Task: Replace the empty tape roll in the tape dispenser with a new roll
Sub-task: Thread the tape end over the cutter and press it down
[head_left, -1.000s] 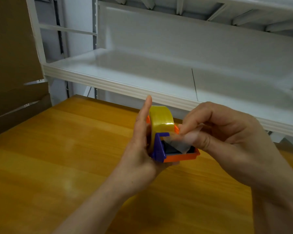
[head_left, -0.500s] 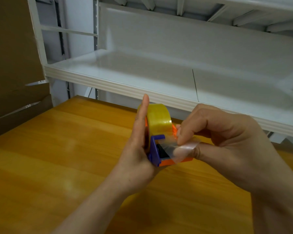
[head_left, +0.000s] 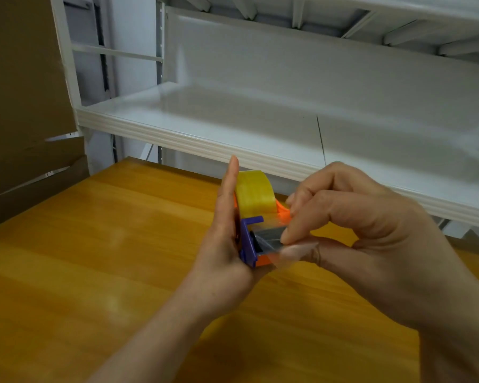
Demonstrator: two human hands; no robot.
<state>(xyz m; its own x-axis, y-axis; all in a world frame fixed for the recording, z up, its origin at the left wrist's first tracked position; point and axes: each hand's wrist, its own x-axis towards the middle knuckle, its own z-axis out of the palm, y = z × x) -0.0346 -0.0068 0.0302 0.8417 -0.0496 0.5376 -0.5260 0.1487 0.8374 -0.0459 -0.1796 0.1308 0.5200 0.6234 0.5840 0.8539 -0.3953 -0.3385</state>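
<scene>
Clearly the new roll (head_left: 256,194) is already seated: a full yellow wheel of tape stands upright in the orange and purple tape dispenser (head_left: 250,244), which is held in the air just above the wooden table (head_left: 94,244), between the two hands.

The loose end of the tape (head_left: 284,252), a clear strip, is drawn forward from the roll over the dispenser's front, where the cutter seems to be. My guess is that it is being threaded and laid there so the tape is ready to use, which would make this the closing step of the job.

The left hand (head_left: 227,244) stands on edge, its fingers straight and together, flat against the dispenser's side to steady it. Its thumb is hidden, so I cannot tell whether it hooks underneath.

The right hand (head_left: 357,217) comes in from the other side, wrist raised, and pinches the tape end between thumb and forefinger, with the other fingers curled above.

Behind the table runs a white metal shelf (head_left: 205,145), and brown cardboard (head_left: 20,92) stands at the far left.
</scene>
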